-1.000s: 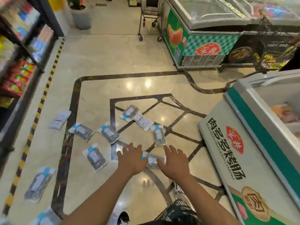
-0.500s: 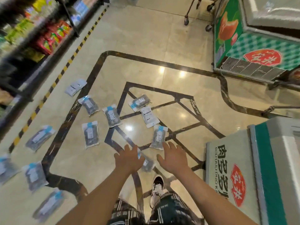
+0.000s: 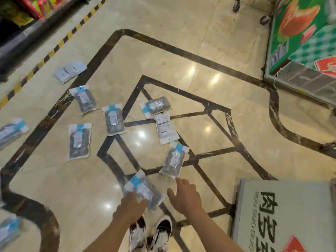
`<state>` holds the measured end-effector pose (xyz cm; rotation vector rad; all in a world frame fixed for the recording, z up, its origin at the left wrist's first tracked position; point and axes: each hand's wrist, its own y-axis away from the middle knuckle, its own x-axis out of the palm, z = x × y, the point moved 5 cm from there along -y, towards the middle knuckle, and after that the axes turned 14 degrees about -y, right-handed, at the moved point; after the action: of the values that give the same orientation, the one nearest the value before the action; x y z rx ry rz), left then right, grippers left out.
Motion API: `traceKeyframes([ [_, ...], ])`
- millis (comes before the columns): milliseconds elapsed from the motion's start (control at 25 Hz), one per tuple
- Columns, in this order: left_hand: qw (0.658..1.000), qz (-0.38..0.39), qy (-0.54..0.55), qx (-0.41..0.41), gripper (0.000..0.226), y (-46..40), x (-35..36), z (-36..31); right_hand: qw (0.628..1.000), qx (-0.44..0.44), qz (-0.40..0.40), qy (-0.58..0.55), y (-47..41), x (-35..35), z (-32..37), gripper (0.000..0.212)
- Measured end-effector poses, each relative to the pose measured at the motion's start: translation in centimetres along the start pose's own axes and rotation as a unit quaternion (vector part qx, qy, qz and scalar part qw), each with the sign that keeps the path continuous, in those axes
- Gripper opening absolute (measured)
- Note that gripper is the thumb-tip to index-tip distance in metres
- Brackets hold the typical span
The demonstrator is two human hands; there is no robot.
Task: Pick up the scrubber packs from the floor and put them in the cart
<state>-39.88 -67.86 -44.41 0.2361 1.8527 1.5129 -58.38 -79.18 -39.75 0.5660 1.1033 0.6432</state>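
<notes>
Head view, floor (image 3: 181, 57): polished tile with dark inlay lines; it carries every pack in sight.
Freezers: green freezer (image 3: 300, 42) at the upper right edge, grey freezer (image 3: 283, 215) at the lower right corner.
Cart: only wheels (image 3: 236, 4) show at the top edge, beside the green freezer; basket out of frame, so its contents cannot be told.
Scrubber packs left: about a dozen lie scattered from the middle of the floor to its left edge, among them a white-backed pack (image 3: 165, 128) and a pack (image 3: 174, 160) just beyond the right hand.
Nearest pack (image 3: 143, 190): on the floor just ahead of the shoes (image 3: 151, 233).
Left hand (image 3: 130, 204): fingers curled onto the nearest pack's near edge, grip not settled.
Right hand (image 3: 185, 194): fingers spread apart, holding nothing, beside that pack.
Progress: early, I judge; nearly all gathering remains.
</notes>
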Motion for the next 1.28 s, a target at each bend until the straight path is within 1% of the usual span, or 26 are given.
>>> traceKeyframes([
  [80, 0.997, 0.010, 0.070, -0.019, 0.070, -7.6, 3.2, 0.8, 1.000, 0.018, 0.004, 0.001, -5.9, 4.0, -2.5, 0.059],
  [120, 0.995, 0.018, 0.099, -0.018, 0.064, -10.3, 4.3, 0.7, 1.000, 0.028, 0.005, 0.002, -9.0, 6.0, -4.2, 0.058],
  [200, 0.987, 0.041, 0.155, -0.029, 0.033, -15.7, 6.9, 0.6, 0.998, 0.051, 0.013, -0.017, -15.2, 10.4, -7.6, 0.058],
  [240, 0.981, 0.040, 0.187, -0.040, 0.023, -18.7, 8.3, 0.6, 0.997, 0.065, 0.010, -0.039, -18.5, 12.5, -9.4, 0.060],
  [280, 0.972, 0.037, 0.226, -0.054, 0.020, -22.0, 9.6, 0.7, 0.994, 0.079, 0.004, -0.071, -22.0, 14.2, -11.2, 0.064],
  [400, 0.938, 0.078, 0.318, -0.115, 0.030, -30.4, 14.2, 1.0, 0.973, 0.129, -0.044, -0.186, -31.4, 18.3, -15.3, 0.072],
  [480, 0.920, 0.087, 0.347, -0.160, 0.037, -33.4, 16.2, 1.5, 0.944, 0.171, -0.113, -0.260, -35.5, 19.1, -17.2, 0.083],
  [520, 0.911, 0.084, 0.368, -0.165, 0.040, -35.0, 17.0, 1.6, 0.925, 0.189, -0.149, -0.294, -37.7, 19.8, -18.3, 0.091],
  [600, 0.897, 0.050, 0.402, -0.176, 0.060, -38.4, 18.5, 2.1, 0.889, 0.222, -0.191, -0.352, -41.0, 20.5, -19.7, 0.105],
  [640, 0.894, 0.029, 0.410, -0.180, 0.067, -39.3, 18.9, 2.2, 0.880, 0.231, -0.193, -0.368, -41.9, 20.6, -20.0, 0.104],
  [680, 0.891, 0.009, 0.416, -0.180, 0.067, -39.8, 18.9, 2.3, 0.870, 0.232, -0.186, -0.393, -42.7, 20.8, -20.4, 0.098],
  [760, 0.891, -0.021, 0.416, -0.178, 0.056, -39.8, 18.2, 1.7, 0.836, 0.229, -0.169, -0.468, -43.1, 21.0, -20.6, 0.070],
  [800, 0.896, -0.033, 0.410, -0.168, 0.056, -39.4, 17.6, 1.2, 0.821, 0.230, -0.163, -0.497, -42.6, 20.9, -20.4, 0.059],
  [840, 0.897, -0.042, 0.412, -0.156, 0.056, -39.3, 16.9, 0.9, 0.816, 0.230, -0.159, -0.506, -41.8, 20.9, -20.3, 0.057],
  [880, 0.891, -0.043, 0.432, -0.135, 0.054, -38.7, 15.9, 0.4, 0.824, 0.228, -0.155, -0.495, -40.6, 20.5, -20.2, 0.060],
  [920, 0.882, -0.050, 0.453, -0.119, 0.046, -37.9, 14.8, 0.2, 0.837, 0.218, -0.150, -0.479, -39.1, 20.0, -20.0, 0.061],
  [1000, 0.864, -0.046, 0.491, -0.099, 0.028, -35.1, 12.2, 0.2, 0.864, 0.191, -0.135, -0.445, -34.8, 18.0, -19.0, 0.055],
  [1040, 0.864, -0.043, 0.494, -0.092, 0.024, -33.2, 10.9, 0.5, 0.871, 0.174, -0.123, -0.443, -32.3, 16.8, -18.2, 0.051],
  [1160, 0.870, -0.043, 0.486, -0.074, 0.027, -25.8, 6.3, 1.0, 0.879, 0.138, -0.061, -0.452, -24.6, 13.2, -15.2, 0.050],
  [1280, 0.860, -0.050, 0.504, -0.065, 0.026, -16.5, 2.0, 2.5, 0.904, 0.086, -0.003, -0.420, -16.6, 7.9, -9.5, 0.043],
])
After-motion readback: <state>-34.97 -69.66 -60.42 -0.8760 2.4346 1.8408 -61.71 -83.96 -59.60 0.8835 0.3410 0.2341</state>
